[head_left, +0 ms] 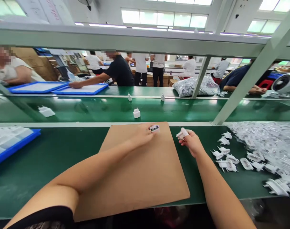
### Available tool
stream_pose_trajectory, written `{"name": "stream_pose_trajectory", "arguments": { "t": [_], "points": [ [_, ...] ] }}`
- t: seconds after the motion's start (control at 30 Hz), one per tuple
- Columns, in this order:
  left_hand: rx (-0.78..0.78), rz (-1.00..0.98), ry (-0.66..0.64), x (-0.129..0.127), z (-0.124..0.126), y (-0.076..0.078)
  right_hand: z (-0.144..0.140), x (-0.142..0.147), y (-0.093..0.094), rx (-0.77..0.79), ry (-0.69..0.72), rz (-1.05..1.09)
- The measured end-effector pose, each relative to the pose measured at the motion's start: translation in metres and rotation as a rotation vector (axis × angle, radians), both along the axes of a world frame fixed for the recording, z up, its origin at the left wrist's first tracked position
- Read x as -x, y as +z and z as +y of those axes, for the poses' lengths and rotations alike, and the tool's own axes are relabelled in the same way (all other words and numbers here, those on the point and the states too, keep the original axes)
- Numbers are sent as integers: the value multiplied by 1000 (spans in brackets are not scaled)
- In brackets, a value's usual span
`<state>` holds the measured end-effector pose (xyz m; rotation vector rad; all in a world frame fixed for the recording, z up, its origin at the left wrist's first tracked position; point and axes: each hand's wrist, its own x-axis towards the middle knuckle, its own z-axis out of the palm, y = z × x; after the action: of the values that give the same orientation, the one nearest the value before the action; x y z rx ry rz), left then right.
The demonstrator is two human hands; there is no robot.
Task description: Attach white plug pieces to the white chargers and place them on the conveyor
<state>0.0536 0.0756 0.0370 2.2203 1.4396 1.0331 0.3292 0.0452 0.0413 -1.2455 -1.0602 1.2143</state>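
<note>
A white charger (154, 128) is pinched in the left hand's (143, 135) fingertips over the cardboard (135, 178); a white plug piece (182, 133) is pinched by the right hand (192, 143), near loose parts (227, 157)

White plug part (155, 128) over cardboard; second white part (182, 133) beside it

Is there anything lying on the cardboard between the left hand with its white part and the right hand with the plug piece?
Nothing visible. The left hand holds a small white part at the far edge of the cardboard sheet; the right hand holds a white plug piece just off its right edge. Only bare cardboard and green table lie between.
</note>
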Motion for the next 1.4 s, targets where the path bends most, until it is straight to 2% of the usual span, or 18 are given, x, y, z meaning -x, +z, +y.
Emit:
{"name": "stream_pose_trajectory", "arguments": {
  "t": [0.1, 0.2, 0.3, 0.43, 0.7, 0.87, 1.07, 1.27, 1.4],
  "points": [
    [10, -14, -182, -39, -24, -14, -4, 5, 3, 44, 36, 64],
    [26, -27, -230, -54, -30, -27, -6, 6, 3, 48, 68, 82],
    [49, -78, -253, -52, -27, -36, -7, 8, 3, 46, 98, 64],
    [92, -125, -270, -45, -24, -38, -8, 14, 3, 35, 97, 27],
    [85, -147, -305, -44, -23, -38, -13, 15, 0, -70, -2, -262],
    [94, -145, -310, -43, -21, -40, -16, 23, 3, -135, 41, -172],
    [68, -166, -321, -43, -20, -43, -20, 28, 6, -214, 68, -179],
    [101, -130, -282, -42, -22, -39, -23, 26, 12, -95, 41, -113],
    [110, -130, -277, -42, -24, -38, -25, 26, 13, -75, 33, -102]
  ]
}}
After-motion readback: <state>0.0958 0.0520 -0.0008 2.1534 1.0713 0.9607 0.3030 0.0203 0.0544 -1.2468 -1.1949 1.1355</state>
